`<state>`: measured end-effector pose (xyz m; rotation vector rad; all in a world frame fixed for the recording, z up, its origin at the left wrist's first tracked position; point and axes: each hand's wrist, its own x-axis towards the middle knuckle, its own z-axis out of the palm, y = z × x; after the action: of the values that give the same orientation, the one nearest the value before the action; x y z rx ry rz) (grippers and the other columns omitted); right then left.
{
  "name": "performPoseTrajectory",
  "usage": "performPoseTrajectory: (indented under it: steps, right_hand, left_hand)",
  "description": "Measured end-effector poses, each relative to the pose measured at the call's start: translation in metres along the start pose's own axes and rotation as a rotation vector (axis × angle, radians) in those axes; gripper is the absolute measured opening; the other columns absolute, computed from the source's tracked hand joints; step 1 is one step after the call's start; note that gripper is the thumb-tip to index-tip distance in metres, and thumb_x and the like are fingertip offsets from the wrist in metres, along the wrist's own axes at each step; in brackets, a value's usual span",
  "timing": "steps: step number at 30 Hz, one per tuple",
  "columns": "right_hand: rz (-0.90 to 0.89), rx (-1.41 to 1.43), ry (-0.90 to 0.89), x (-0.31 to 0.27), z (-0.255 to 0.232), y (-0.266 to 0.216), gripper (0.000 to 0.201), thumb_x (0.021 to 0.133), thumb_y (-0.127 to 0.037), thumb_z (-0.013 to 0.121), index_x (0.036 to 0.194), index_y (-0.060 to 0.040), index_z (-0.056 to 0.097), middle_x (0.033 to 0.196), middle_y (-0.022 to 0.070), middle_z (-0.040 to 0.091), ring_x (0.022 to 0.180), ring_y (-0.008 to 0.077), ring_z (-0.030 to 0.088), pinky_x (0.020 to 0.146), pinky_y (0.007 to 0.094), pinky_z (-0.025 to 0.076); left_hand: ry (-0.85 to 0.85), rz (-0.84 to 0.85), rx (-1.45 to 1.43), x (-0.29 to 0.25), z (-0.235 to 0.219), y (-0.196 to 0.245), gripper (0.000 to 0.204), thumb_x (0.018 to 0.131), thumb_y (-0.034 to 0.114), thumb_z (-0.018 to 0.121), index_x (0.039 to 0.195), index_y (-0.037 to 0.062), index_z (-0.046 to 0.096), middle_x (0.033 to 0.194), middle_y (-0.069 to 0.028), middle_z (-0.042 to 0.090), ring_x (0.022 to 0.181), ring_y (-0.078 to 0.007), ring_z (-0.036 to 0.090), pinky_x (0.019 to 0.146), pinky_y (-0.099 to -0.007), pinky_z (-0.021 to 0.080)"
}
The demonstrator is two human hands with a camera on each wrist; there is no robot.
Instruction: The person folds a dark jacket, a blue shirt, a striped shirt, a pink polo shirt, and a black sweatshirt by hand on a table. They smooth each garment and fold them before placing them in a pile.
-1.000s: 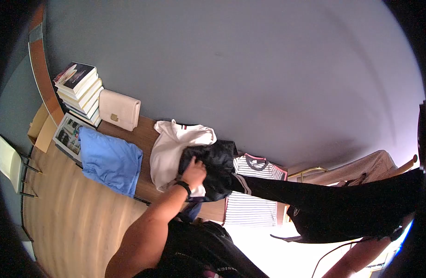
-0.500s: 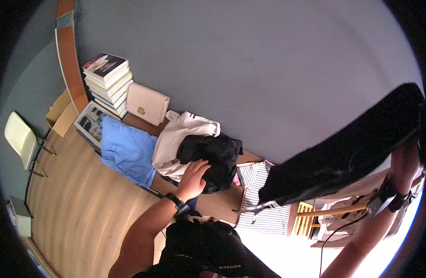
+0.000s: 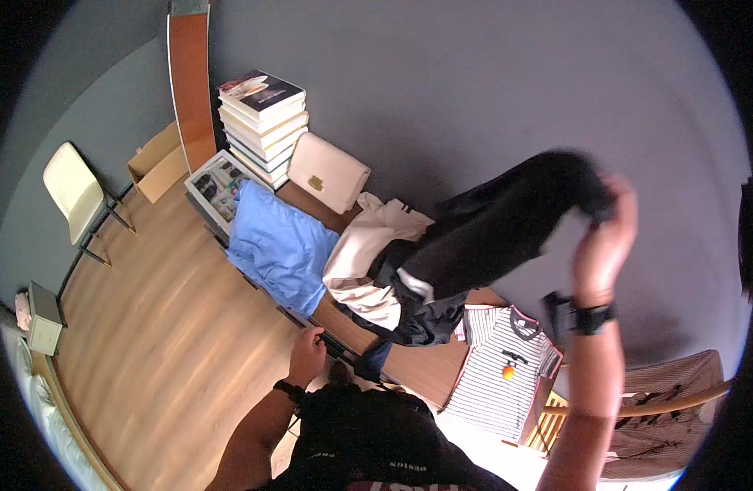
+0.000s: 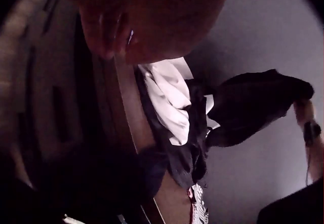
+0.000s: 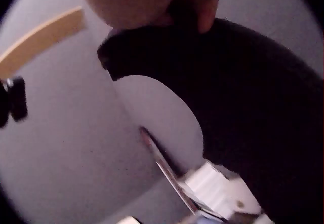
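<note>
High at the right, my right hand (image 3: 603,241) grips one end of a black garment (image 3: 507,217) with a white patch near its lower part. The cloth slants down left to a heap of black clothing (image 3: 430,323) on the table. In the right wrist view, the fingers (image 5: 206,13) are bent round the dark fabric. Beside the heap and partly under it lies a white top (image 3: 360,254). My left hand (image 3: 308,358) hangs by the table's front edge, fingers loosely curled and holding nothing. A folded blue garment (image 3: 278,241) lies close to it.
A striped T-shirt (image 3: 503,368) lies flat on the wooden table (image 3: 426,364), right of the heap. At the back left stand a beige handbag (image 3: 327,172), a stack of books (image 3: 262,123) and a grey tray (image 3: 200,196). A wooden-armed chair (image 3: 671,409) is at the right.
My right hand has swung left with the black garment, which now hangs over the heap. The left hand has left the black heap and dropped to the table's front edge. The view has shifted.
</note>
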<state>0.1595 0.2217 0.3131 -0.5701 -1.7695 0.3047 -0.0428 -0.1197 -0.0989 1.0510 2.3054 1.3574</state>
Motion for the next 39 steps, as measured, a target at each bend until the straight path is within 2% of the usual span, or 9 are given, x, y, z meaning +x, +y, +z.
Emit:
performPoseTrajectory:
  steps: [5,7,18,21,25,31,35,37,39]
  right_hand:
    - [0.258,-0.245,-1.029,-0.205,0.057,0.078,0.048,0.081,-0.009,0.066,0.128,-0.0046,0.058,0.132,0.0233,0.056,0.122,0.0392,0.054,0.105,0.0467,0.042]
    - [-0.035,-0.36,-1.264,-0.281,0.049,0.088,0.05,0.084,-0.015,0.067,0.132,-0.0045,0.056,0.142,0.0248,0.047,0.128,0.0394,0.05,0.108,0.0462,0.04]
    - [1.133,-0.097,-0.936,-0.383,-0.049,0.049,0.026,0.091,-0.011,0.063,0.115,-0.0017,0.064,0.114,0.0145,0.066,0.1,0.0234,0.067,0.082,0.0337,0.055]
    - [1.129,-0.075,-0.877,-0.413,-0.069,0.048,0.03,0.092,-0.015,0.059,0.117,0.0004,0.064,0.093,0.0126,0.069,0.073,0.0157,0.067,0.062,0.0292,0.057]
    - [1.157,-0.134,-0.929,-0.43,-0.085,0.039,0.028,0.092,-0.013,0.06,0.115,0.0008,0.066,0.102,0.0133,0.071,0.087,0.0191,0.069,0.08,0.0316,0.055]
    - [1.208,-0.124,-0.994,-0.441,-0.095,0.039,0.027,0.09,-0.018,0.065,0.11,-0.0003,0.067,0.104,0.0139,0.072,0.099,0.025,0.069,0.085,0.0357,0.054]
    - [1.153,-0.192,-1.08,-0.435,-0.093,0.042,0.027,0.09,-0.019,0.066,0.11,-0.0003,0.067,0.102,0.0151,0.072,0.095,0.0263,0.07,0.084,0.036,0.055]
    - [1.116,-0.197,-1.102,-0.432,-0.089,0.043,0.028,0.09,-0.019,0.066,0.11,-0.0002,0.067,0.101,0.0155,0.072,0.094,0.0266,0.071,0.083,0.0359,0.055]
    - [1.091,-0.12,-1.069,-0.428,-0.082,0.043,0.028,0.09,-0.019,0.066,0.111,-0.0005,0.067,0.101,0.0162,0.072,0.094,0.0262,0.071,0.082,0.0357,0.055]
  left_hand:
    - [-0.057,-0.135,-0.061,0.0,-0.005,-0.005,0.027,0.085,0.003,0.058,0.111,0.0012,0.06,0.108,-0.0174,0.06,0.094,-0.0324,0.061,0.083,-0.0401,0.051]
    - [-0.049,-0.034,-0.008,0.007,-0.006,-0.001,0.026,0.086,0.004,0.06,0.112,0.0011,0.06,0.107,-0.0173,0.06,0.094,-0.0319,0.061,0.082,-0.0398,0.051]
    - [0.05,0.201,0.065,0.123,0.029,0.063,0.061,0.085,0.023,0.072,0.132,-0.0041,0.045,0.131,-0.0249,0.05,0.123,-0.0402,0.048,0.104,-0.0458,0.039]
    - [0.03,0.094,0.131,0.162,0.062,0.063,0.088,0.08,0.041,0.077,0.14,-0.0086,0.037,0.141,-0.0311,0.044,0.131,-0.0442,0.043,0.11,-0.0478,0.034]
    - [-0.339,-0.089,-0.125,0.176,0.094,0.09,0.08,0.081,0.037,0.07,0.143,-0.0031,0.038,0.121,-0.0331,0.057,0.114,-0.0455,0.056,0.101,-0.0466,0.042]
    - [-0.424,0.119,-0.434,0.155,0.158,0.072,0.078,0.085,0.026,0.066,0.15,0.0025,0.029,0.134,-0.0298,0.053,0.124,-0.0422,0.052,0.104,-0.0429,0.041]
    - [-0.477,-0.177,-0.347,0.145,0.118,0.074,0.063,0.088,0.035,0.07,0.139,0.0041,0.048,0.124,-0.0206,0.063,0.112,-0.0323,0.063,0.092,-0.0378,0.051]
    - [-0.1,0.047,-0.31,0.136,0.091,0.069,0.039,0.091,0.028,0.069,0.12,0.0032,0.06,0.111,-0.0158,0.069,0.102,-0.0267,0.068,0.081,-0.0355,0.056]
    - [-0.047,-0.066,-0.205,0.123,0.052,0.052,0.023,0.092,0.018,0.066,0.109,0.0027,0.062,0.103,-0.0162,0.067,0.096,-0.0325,0.066,0.081,-0.0391,0.054]
